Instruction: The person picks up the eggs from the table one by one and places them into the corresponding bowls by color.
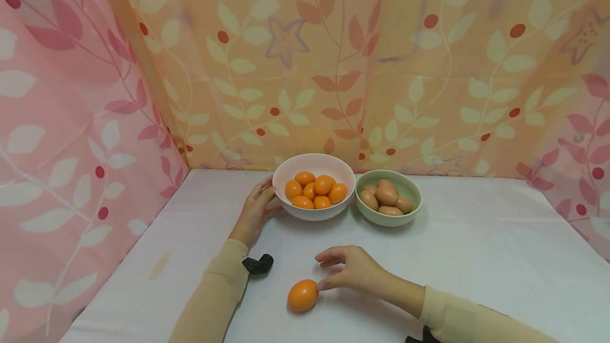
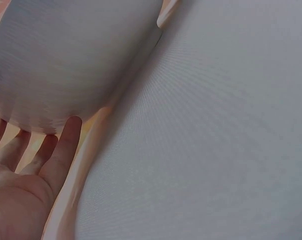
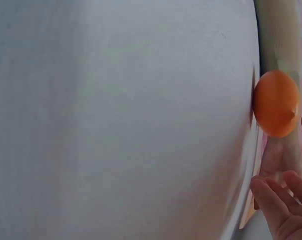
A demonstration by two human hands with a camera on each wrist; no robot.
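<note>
A white bowl [image 1: 314, 213] holds several glossy orange egg-shaped fruits [image 1: 324, 184]. Against its left side rest the fingertips of my left hand [image 1: 254, 213]; in the left wrist view that hand [image 2: 28, 182] has its fingers extended against the bowl's outer wall [image 2: 75, 55]. A single orange egg-shaped fruit [image 1: 303, 295] lies on the table in front, with a small nub at one end in the right wrist view. My right hand [image 1: 359, 271] hovers just right of this fruit, thumb by its edge and fingers spread apart from the thumb, gripping nothing.
A light green bowl [image 1: 388, 220] with several brown eggs [image 1: 386, 195] stands against the white bowl's right side. White cloth [image 1: 481, 247] covers the table. Patterned curtains [image 1: 333, 68] close off the back and sides.
</note>
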